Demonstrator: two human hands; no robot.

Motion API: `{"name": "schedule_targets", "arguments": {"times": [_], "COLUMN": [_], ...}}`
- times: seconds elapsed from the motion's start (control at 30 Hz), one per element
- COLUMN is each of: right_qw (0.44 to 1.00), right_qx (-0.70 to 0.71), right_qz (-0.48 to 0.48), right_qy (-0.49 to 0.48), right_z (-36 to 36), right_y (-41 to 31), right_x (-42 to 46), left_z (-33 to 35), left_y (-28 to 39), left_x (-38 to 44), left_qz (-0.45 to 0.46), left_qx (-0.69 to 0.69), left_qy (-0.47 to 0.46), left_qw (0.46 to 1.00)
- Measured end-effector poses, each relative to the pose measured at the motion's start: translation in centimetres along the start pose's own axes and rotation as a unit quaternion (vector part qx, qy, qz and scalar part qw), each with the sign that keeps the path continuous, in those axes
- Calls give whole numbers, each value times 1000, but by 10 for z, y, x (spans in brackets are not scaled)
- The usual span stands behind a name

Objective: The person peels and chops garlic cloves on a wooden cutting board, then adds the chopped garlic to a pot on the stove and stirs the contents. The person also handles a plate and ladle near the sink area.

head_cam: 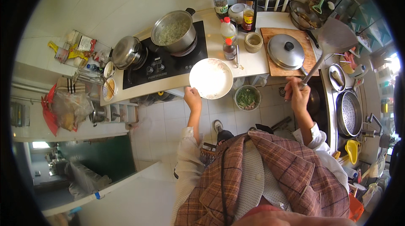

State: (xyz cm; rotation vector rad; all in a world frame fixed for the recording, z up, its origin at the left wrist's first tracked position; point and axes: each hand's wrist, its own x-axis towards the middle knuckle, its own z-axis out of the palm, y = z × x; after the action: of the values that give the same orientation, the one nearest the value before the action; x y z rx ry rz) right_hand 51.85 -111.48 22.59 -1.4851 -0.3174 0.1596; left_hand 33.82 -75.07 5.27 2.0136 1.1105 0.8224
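Observation:
My left hand [192, 100] grips the near rim of a white dish [211, 78] with a faint floral pattern, held out by the counter's front edge. Bright glare washes out its inside, which looks bare. In my right hand [297, 94] is the handle of a metal wok spatula [336, 37], its broad blade raised up and to the right. Beyond the dish, an uncovered steel pot [175, 31] with pale green contents stands on the black cooktop [164, 64]. A lidded pan [285, 52] rests on a wooden cutting board [274, 71] near the spatula.
A lidded pot [127, 52] occupies the cooktop's left side. Bottles, including a red-capped one [229, 49], and a stone mortar [253, 42] stand between cooktop and board. Below the counter sits a bowl of green vegetables [247, 98]. A steamer pan [349, 113] lies by the sink at right.

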Motion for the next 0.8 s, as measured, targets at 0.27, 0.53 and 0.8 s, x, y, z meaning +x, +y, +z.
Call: {"name": "schedule_targets", "arguments": {"times": [0.27,0.53,0.8], "right_qw": [1000,997,994], "right_qx": [10,-34,-99], "right_qz": [23,18,17], "right_qy": [-4,59,45], "right_z": [122,199,232], "right_y": [-1,38,40], "right_x": [-40,-43,-46], "left_z": [22,43,41], "left_y": [-58,-94,-91], "left_x": [53,86,93], "left_qz": [-37,-26,-41], "left_qx": [-37,-47,-77], "left_qy": [-8,-29,-58], "left_qw": [999,998,995]}}
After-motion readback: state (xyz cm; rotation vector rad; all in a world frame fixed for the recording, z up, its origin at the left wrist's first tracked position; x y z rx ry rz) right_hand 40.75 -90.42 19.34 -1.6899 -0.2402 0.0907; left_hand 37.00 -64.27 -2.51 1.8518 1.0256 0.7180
